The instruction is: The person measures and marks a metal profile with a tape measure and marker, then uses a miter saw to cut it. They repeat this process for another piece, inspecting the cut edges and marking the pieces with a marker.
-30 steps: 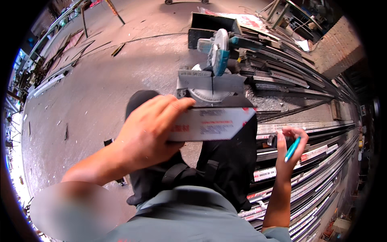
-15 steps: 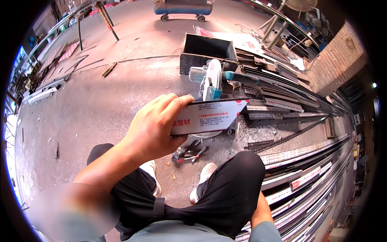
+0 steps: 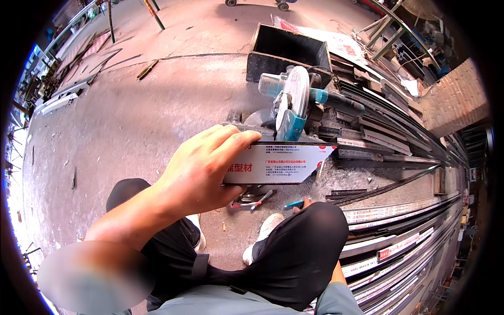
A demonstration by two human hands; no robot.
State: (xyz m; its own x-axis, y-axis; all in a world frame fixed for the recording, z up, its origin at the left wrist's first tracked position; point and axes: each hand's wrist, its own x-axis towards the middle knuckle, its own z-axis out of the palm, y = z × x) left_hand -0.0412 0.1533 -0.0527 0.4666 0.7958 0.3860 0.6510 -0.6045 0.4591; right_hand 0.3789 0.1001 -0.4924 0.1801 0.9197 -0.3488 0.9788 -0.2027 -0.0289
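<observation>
My left hand (image 3: 197,165) is closed round one end of a short length of metal profile (image 3: 283,165). White film with red and blue print covers the side facing me, and its far right end is cut at a slant. Just behind it stands a cut-off saw (image 3: 296,92) with a teal guard and handle. My right hand (image 3: 303,205) shows beside my right knee, fingers closed on a small teal pen-shaped tool (image 3: 293,203); the knee hides most of that hand. Red-handled pliers (image 3: 261,202) lie on the floor below the profile, partly covered by my left hand.
A dark open box (image 3: 289,50) stands behind the saw. Long wrapped profiles (image 3: 394,262) lie stacked along my right side, with loose dark offcuts (image 3: 373,131) farther back. A brick pillar (image 3: 457,100) rises at the right. Metal strips (image 3: 58,102) lie at the far left.
My right hand has come into view beside the right knee, with the teal tool in it. The left hand still grips the profile. The view has shifted, so the saw and box appear farther right.
</observation>
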